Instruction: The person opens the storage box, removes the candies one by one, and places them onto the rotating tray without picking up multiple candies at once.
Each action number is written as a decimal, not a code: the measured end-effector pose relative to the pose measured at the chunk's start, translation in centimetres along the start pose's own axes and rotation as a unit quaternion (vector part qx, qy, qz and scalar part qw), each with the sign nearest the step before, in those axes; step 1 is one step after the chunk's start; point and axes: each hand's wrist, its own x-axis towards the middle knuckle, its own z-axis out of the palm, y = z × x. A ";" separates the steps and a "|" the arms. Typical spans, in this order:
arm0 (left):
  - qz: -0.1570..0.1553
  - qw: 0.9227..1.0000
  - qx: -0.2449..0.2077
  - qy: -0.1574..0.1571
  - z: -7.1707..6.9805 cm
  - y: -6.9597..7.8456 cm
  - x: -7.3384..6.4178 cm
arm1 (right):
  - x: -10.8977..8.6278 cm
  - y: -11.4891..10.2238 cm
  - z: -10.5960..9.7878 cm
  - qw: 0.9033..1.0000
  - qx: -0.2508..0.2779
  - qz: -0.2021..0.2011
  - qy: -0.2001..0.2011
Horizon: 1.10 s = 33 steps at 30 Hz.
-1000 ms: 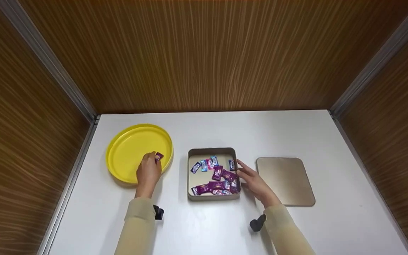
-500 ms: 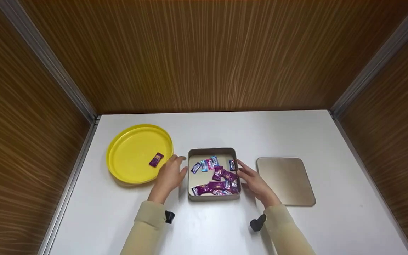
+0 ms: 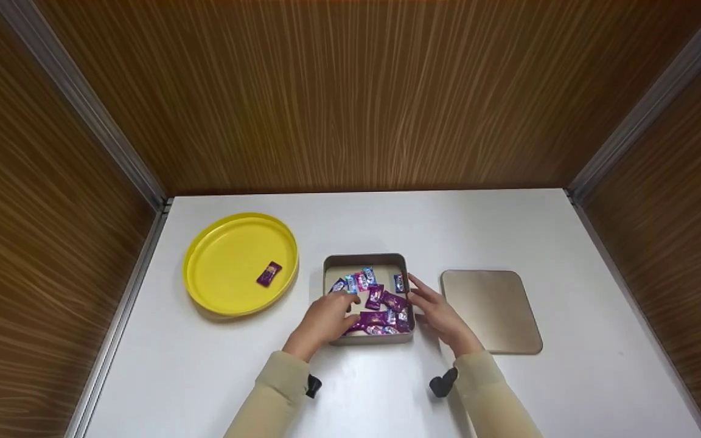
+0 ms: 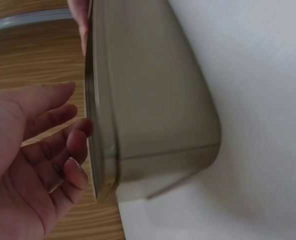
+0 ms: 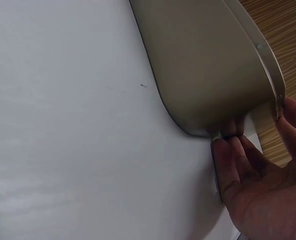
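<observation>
Inside tin [image 3: 367, 339]: left hand [image 3: 324, 317] loose, seemingly above candies [image 3: 374, 297] | right hand [image 3: 440, 316] straight, touching edge [image 5: 275, 75]

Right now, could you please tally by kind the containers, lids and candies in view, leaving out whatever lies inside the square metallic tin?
Yellow round plastic-looking tray: 1
Beige-gold square metallic tin: 1
Beige-gold flat square metallic lid: 1
Purple-wrapped rectangular candy, lying on the tray: 1
Total: 4
</observation>
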 end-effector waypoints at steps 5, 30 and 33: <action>0.017 1.000 0.005 -0.022 1.2 0.1 0.4 | -0.1 -0.1 -0.1 1.000 0.003 0.003 -0.004; 0.037 0.986 0.165 -0.018 3.0 -0.4 1.4 | -0.3 -0.1 -0.3 1.000 0.001 0.008 -0.014; 0.036 0.987 0.158 -0.014 3.0 -0.5 1.3 | -0.5 -0.4 -0.2 1.000 0.003 0.010 -0.015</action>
